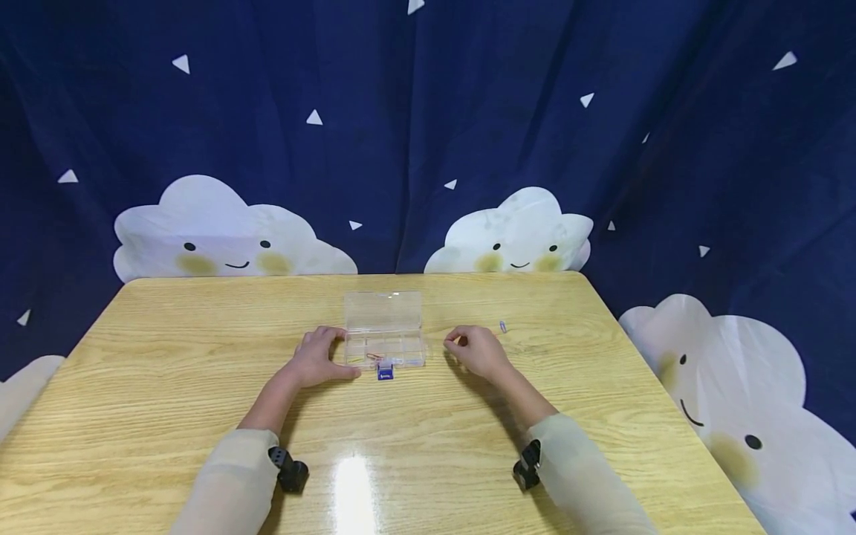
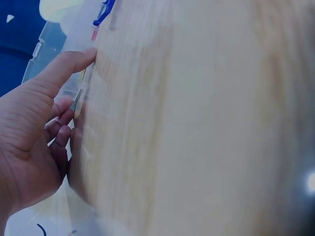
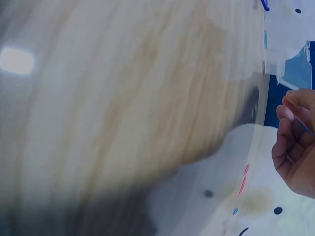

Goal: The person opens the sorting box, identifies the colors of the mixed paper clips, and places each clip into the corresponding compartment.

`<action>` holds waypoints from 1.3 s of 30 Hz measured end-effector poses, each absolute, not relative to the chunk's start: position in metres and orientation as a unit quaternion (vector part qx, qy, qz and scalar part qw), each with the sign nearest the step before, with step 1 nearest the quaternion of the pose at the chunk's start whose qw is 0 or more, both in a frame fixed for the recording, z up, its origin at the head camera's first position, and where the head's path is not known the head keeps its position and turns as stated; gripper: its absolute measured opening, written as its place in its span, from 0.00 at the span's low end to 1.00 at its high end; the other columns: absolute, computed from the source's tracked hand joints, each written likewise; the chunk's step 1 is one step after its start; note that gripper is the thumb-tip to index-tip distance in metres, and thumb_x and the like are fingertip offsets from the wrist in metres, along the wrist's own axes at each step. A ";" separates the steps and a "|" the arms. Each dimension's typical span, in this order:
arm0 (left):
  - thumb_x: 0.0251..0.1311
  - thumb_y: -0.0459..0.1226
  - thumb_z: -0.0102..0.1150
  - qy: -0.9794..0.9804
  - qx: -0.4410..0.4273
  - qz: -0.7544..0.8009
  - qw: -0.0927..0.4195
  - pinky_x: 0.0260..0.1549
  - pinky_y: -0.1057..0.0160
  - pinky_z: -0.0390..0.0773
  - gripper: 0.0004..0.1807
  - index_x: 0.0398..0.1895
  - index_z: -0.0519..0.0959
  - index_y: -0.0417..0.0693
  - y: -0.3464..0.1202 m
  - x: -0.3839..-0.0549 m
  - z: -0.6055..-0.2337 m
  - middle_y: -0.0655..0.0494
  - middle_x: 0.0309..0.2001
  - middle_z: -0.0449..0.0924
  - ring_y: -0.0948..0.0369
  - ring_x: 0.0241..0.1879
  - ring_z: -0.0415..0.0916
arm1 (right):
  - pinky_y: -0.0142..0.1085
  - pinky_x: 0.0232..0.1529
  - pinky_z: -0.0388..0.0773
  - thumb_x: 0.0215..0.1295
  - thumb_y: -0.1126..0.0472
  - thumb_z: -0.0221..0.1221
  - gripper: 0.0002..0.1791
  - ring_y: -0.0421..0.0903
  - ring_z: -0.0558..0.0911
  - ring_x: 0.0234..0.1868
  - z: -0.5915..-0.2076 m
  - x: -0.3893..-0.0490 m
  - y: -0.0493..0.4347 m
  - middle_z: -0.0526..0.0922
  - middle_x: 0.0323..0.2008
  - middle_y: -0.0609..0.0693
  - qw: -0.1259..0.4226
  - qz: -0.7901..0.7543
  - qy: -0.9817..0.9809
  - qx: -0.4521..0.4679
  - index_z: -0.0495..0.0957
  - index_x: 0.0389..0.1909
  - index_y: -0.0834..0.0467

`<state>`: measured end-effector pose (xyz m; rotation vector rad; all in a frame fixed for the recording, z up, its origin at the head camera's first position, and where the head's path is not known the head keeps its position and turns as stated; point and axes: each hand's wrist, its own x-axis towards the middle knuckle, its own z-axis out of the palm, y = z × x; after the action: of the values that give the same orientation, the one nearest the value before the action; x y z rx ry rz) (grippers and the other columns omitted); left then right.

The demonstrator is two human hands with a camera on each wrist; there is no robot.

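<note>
A clear plastic compartment box (image 1: 388, 343) stands on the table with its lid (image 1: 383, 310) raised at the back. A blue tab (image 1: 385, 371) is at its front. My left hand (image 1: 317, 360) holds the box's left end, thumb at the front corner and curled fingers (image 2: 61, 132) along the side. Inside lie a red paper clip (image 1: 374, 357) and a thin yellow piece (image 1: 357, 361). Right of the box, my right hand (image 1: 476, 349) has thumb and index fingertips together. A thin blue line shows between its fingers in the right wrist view; whether it is something held is unclear.
A small blue clip (image 1: 504, 327) lies on the wooden table (image 1: 414, 446), beyond my right hand. A pink piece (image 3: 242, 182) lies near it in the right wrist view. Behind the table hangs a dark blue curtain (image 1: 374, 148) with white clouds.
</note>
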<state>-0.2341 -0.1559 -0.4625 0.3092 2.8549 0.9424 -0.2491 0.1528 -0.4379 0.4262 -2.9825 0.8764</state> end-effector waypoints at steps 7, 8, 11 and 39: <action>0.33 0.59 0.66 0.941 0.105 0.319 0.049 0.53 0.46 0.55 0.45 0.55 0.65 0.43 -0.155 -0.233 -0.463 0.44 0.59 0.60 0.48 0.56 0.53 | 0.40 0.37 0.73 0.58 0.54 0.55 0.08 0.38 0.70 0.13 -0.438 -0.250 0.171 0.77 0.16 0.45 0.020 0.280 -0.953 0.112 0.80 0.32 0.53; 0.33 0.59 0.66 0.941 0.105 0.319 0.047 0.53 0.46 0.55 0.45 0.55 0.64 0.43 -0.155 -0.233 -0.463 0.44 0.59 0.60 0.48 0.56 0.54 | 0.42 0.45 0.71 0.58 0.54 0.55 0.09 0.38 0.70 0.13 -0.438 -0.251 0.173 0.77 0.15 0.46 0.022 0.283 -0.953 0.109 0.80 0.32 0.53; 0.33 0.58 0.66 0.940 0.104 0.319 0.052 0.53 0.46 0.54 0.45 0.55 0.64 0.44 -0.155 -0.233 -0.463 0.45 0.59 0.59 0.48 0.56 0.53 | 0.48 0.61 0.57 0.59 0.55 0.54 0.09 0.39 0.70 0.13 -0.438 -0.252 0.182 0.78 0.16 0.49 0.022 0.290 -0.951 0.104 0.80 0.33 0.55; 0.35 0.57 0.66 0.943 0.101 0.312 0.059 0.54 0.45 0.55 0.44 0.56 0.64 0.46 -0.156 -0.234 -0.462 0.46 0.59 0.60 0.47 0.57 0.54 | 0.33 0.20 0.66 0.59 0.52 0.52 0.13 0.44 0.75 0.23 -0.448 -0.265 0.241 0.81 0.29 0.53 0.040 0.251 -0.967 -0.025 0.79 0.36 0.56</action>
<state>-0.2342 -0.1564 -0.4620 0.3064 2.8560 0.9460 -0.2651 0.2412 -0.4484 -0.0755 -2.9635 0.7686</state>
